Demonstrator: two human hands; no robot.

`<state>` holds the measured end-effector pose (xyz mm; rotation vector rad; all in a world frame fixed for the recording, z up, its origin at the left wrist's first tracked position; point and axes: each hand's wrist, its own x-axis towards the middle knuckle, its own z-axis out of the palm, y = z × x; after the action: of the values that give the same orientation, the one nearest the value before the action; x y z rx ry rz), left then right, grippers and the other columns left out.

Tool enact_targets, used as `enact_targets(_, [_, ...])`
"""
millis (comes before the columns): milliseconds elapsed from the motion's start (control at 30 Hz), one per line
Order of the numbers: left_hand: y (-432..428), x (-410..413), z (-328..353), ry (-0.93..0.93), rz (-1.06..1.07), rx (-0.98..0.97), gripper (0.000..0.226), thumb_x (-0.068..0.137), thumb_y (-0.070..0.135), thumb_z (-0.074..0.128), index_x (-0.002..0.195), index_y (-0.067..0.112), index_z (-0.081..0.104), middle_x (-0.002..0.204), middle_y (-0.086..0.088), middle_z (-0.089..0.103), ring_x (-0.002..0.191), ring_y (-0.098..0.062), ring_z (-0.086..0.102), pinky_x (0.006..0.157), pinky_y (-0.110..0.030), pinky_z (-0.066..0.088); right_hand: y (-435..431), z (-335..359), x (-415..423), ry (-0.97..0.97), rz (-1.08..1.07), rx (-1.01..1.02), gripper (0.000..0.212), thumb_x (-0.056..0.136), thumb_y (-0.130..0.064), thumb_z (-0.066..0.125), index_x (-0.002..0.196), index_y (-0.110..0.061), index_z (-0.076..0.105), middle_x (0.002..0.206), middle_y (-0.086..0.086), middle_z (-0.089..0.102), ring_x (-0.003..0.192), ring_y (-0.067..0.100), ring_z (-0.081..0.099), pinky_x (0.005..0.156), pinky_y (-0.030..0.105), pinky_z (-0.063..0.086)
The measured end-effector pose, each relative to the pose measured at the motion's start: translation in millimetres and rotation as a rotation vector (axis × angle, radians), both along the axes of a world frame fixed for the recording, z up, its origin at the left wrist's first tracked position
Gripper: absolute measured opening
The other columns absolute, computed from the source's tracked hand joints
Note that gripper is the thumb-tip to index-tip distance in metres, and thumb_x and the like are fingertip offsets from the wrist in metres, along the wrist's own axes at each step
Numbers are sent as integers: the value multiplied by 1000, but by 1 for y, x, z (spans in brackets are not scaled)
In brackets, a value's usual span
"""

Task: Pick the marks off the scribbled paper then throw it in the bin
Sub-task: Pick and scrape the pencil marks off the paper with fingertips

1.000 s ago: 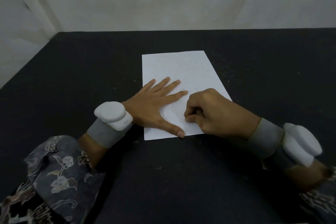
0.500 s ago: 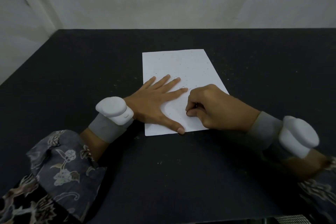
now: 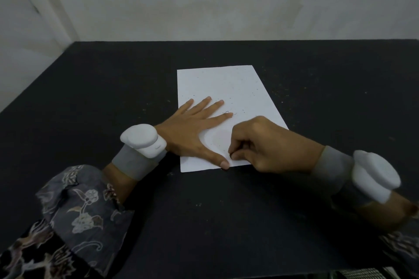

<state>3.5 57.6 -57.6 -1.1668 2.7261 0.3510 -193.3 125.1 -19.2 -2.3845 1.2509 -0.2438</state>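
- Head view: the scribbled paper point(image 3: 226, 88) is lying flat on the black table point(image 3: 113, 88), its near short edge toward the person and its far end pointing at the wall.
- Head view: the left hand point(image 3: 192, 133) is lying palm down on the near left part of the sheet, fingers straight and spread, thumb reaching along the near edge; it is pressing the sheet down and grasping nothing.
- Head view: the right hand point(image 3: 260, 145) is sitting on the near right corner of the sheet with its fingers curled in, thumb and forefinger meeting at a tiny dark thing just beside the left thumb tip. What that thing is cannot be told, so whether it is pinching something or only clenched is not clear.
- Head view: a small dark scribble point(image 3: 226, 113) is showing just beyond the left forefinger tip, and fine specks are lying over the sheet and the table around it.
- Head view: a white wrist device point(image 3: 142, 140) on a grey band is sitting on the left wrist, and a second white device point(image 3: 374, 176) on the right; a patterned sleeve point(image 3: 79, 206) is covering the left forearm. No bin is showing.
- Judgement: the mark-removing step seems to be in hand, and the throwing away is not yet begun.
- Judgement: the next move is probably calling for the right fingertips to work at the remaining scribble while the left palm is stopping the thin sheet from sliding or creasing.
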Motion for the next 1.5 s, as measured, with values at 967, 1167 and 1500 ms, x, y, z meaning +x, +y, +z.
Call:
enact_targets(967, [-1,-1,2,-51,-3,21,113,37,106,18,129,58,-28,154,18,-31,138,-5,-34,116,-40,-19,-14,-1,-7,-3,-66,3,5,87,-13,66,89,-14,69,87,-4,65,72,3,55,62,6,41])
enact_targets(1167, [-3,-4,8,-135,4,42,119,52,94,37,143,47,-23,151,16,-35,138,-9,-37,115,-42,-21,-34,-11,-20,-189,-237,19,8,85,-11,68,92,-11,72,87,-5,68,70,2,57,63,10,46])
enact_targets(1500, [-9,-9,20,259,252,149,85,78,74,54,148,30,33,158,10,21,145,-9,14,113,-22,10,-47,-33,-13,-806,-429,120,6,86,-3,65,89,1,66,70,7,63,57,14,55,51,17,45])
